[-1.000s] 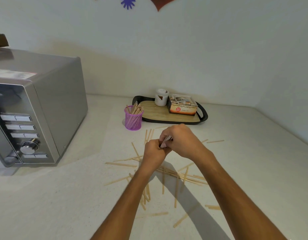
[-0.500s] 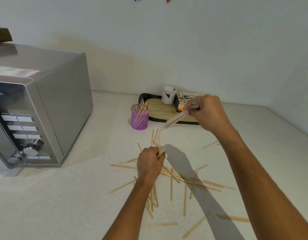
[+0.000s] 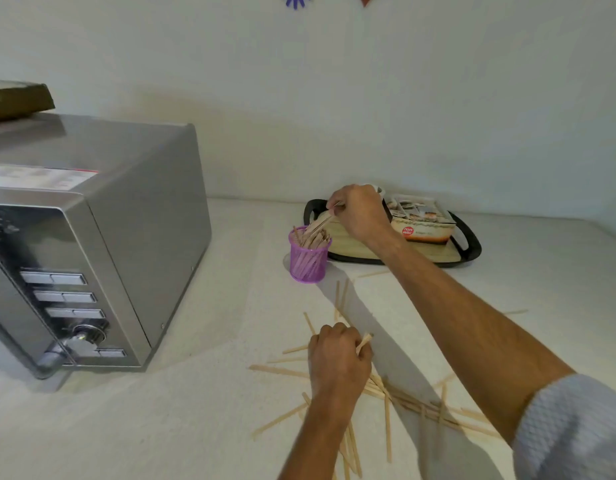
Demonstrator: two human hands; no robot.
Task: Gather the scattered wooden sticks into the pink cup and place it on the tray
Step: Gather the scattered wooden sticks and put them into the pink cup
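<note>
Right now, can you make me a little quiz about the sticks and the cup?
1. True or false: the pink cup stands on the tray.
2. Which hand holds sticks over the cup? A) right hand B) left hand
3. What big silver thing stands left of the cup?

Key:
1. False; it stands on the counter beside the tray.
2. A.
3. The microwave.

Pink mesh cup (image 3: 308,258) stood upright beside the tray (image 3: 469,250), packed with sticks; loose wooden sticks (image 3: 387,403) lay scattered, maybe twenty-ish.
</note>
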